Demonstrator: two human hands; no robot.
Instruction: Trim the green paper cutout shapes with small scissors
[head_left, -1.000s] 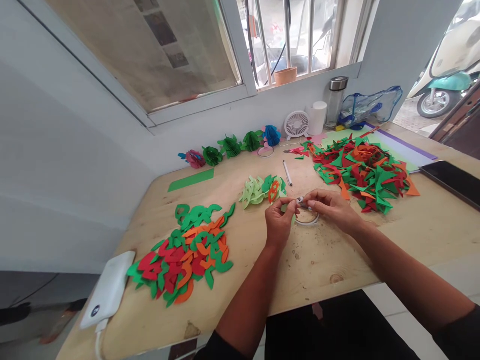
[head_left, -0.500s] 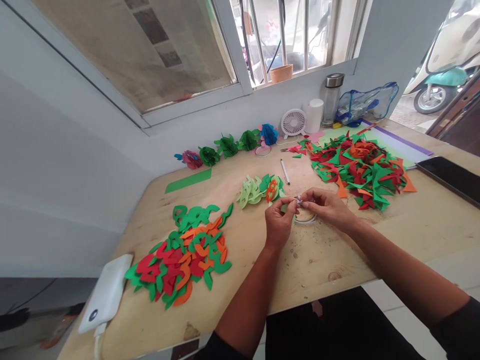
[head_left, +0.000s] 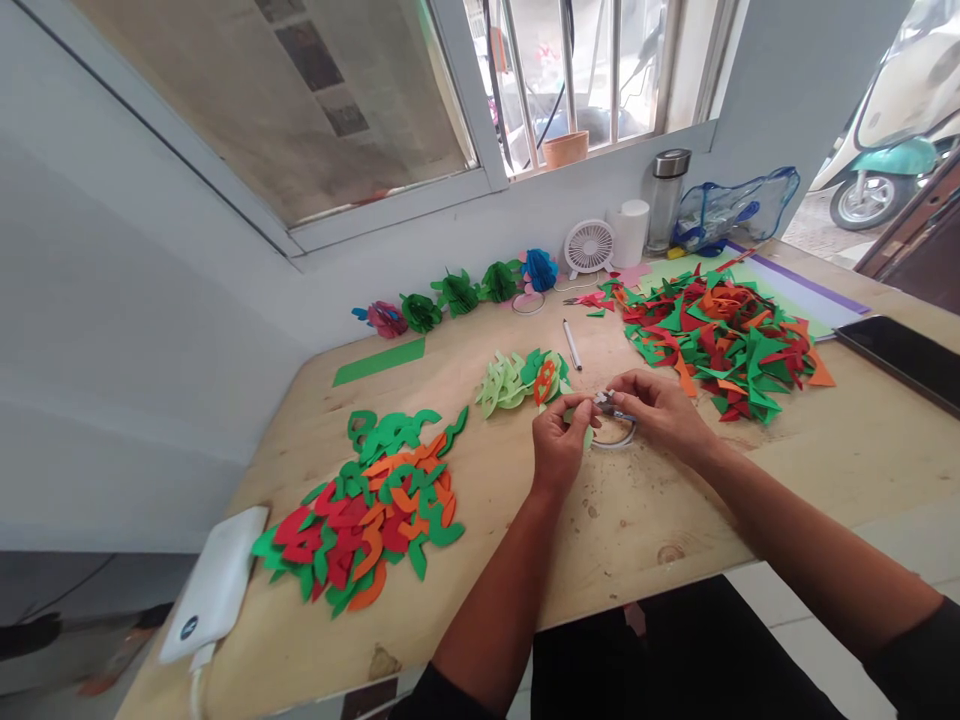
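Both hands meet over the front middle of the table. My left hand [head_left: 559, 440] is closed in a pinch, its fingertips at a small greyish-white piece [head_left: 604, 399] too small to name. My right hand [head_left: 661, 408] pinches at the same piece from the other side. Right under the fingers lies a thin white ring [head_left: 615, 444], partly covered by them. Just beyond the left hand are pale green paper cut-outs [head_left: 501, 386] and an orange patterned paper piece [head_left: 544, 381]. A white pen [head_left: 572, 345] lies behind the hands.
Green, red and orange curved cut-outs [head_left: 375, 510] are heaped at left, pointed scraps [head_left: 727, 335] at right. A power bank [head_left: 214, 585] sits at the left edge, a phone [head_left: 900, 352] at the right. A small fan [head_left: 589, 247] and glass bottle [head_left: 666, 205] stand along the wall.
The right fingers have shifted slightly up and right, and more of the greyish-white piece shows between the hands. The left hand stays nearly in place.
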